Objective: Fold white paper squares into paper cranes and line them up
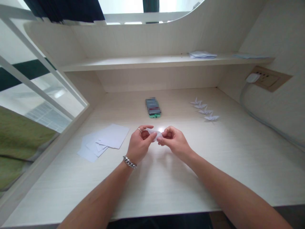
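Both my hands meet just above the pale wooden desk (166, 178), pinching one small folded white paper (154, 131) between them. My left hand (139, 143), with a ring and a chain bracelet, grips the paper's left side with closed fingers. The paper's right end is pinched by the fingertips of my right hand (173, 140). Loose white paper sheets (105, 140) lie to the left of my left hand. Several finished white paper cranes (205, 110) stand in a row at the back right of the desk.
A phone in a green case (152, 108) lies beyond my hands. A shelf (154, 61) above the desk holds folded papers (202, 55). A wall socket with a white plug (253, 78) and cable is on the right wall. A glass railing borders the left.
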`<state>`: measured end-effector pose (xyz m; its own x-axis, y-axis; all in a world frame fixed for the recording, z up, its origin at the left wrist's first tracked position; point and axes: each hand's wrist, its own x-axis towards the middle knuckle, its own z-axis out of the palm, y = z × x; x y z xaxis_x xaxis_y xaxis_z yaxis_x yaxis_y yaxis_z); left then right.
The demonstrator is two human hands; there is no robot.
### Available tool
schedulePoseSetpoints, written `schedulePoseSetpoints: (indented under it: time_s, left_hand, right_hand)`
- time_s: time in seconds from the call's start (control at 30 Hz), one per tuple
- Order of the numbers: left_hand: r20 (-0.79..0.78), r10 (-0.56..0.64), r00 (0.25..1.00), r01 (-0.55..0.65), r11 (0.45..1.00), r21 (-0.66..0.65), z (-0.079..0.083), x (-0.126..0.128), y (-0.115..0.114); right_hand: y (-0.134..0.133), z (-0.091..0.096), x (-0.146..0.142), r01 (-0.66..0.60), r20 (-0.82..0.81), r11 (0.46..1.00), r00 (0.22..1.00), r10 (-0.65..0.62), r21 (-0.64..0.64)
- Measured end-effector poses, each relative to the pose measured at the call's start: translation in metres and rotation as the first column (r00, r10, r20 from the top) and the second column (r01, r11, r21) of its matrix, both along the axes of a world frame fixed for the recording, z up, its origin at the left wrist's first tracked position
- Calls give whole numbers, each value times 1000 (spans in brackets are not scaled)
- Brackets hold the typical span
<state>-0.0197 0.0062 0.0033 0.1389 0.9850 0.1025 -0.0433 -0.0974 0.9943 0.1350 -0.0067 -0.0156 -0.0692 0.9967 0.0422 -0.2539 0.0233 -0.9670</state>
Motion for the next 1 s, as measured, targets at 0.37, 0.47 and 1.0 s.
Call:
schedulePoseSetpoints:
  time_s: [0.37,0.47,1.0]
  left_hand:
    - [12,69,998,-69,997,-47,5,2,-4]
    - [-44,56,997,-55,998,24,6,3,-6]
    - [13,1,1000,2,985,-170,8,5,-5]
  right_hand:
    - [-1,3,1,-39,117,995,992,50,-94]
    - [-1,4,0,-51,134,993,989,65,-105]
    - [3,-2,3,-57,168,997,984,64,-45]
